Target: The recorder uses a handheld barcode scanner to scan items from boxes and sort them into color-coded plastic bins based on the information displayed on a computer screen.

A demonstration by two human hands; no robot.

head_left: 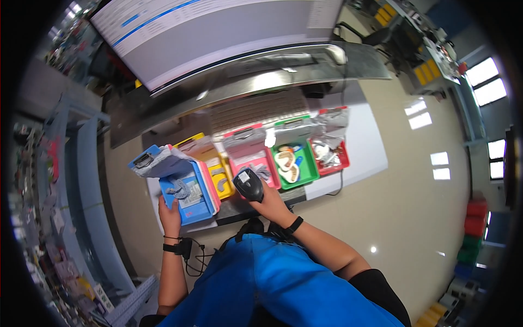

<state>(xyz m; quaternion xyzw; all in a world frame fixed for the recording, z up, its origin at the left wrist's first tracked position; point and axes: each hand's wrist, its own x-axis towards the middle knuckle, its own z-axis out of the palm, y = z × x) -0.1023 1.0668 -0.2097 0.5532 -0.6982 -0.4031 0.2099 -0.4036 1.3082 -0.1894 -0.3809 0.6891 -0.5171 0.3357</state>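
Note:
My left hand [170, 219] grips the left side of a blue tray [197, 219], thumb over its rim. In that tray lie grey horseshoe-shaped dental models [178, 190] and a clear bag with a paper slip. A clipped sheet [166, 162] in a plastic sleeve leans at its back. My right hand [271, 207] is closed round a black handheld barcode scanner [248, 184], held above the gap between a yellow tray [222, 192] and a pink tray [239, 162]. A second pink tray [211, 188] shows along the blue tray's right side.
A green tray [311, 177] with cream dental models and a red tray [344, 163] with bagged pieces stand to the right. Behind them are a keyboard [256, 111], a metal shelf [305, 72], a mouse [336, 53] and a large monitor [229, 38]. A cable hangs past the table's front edge.

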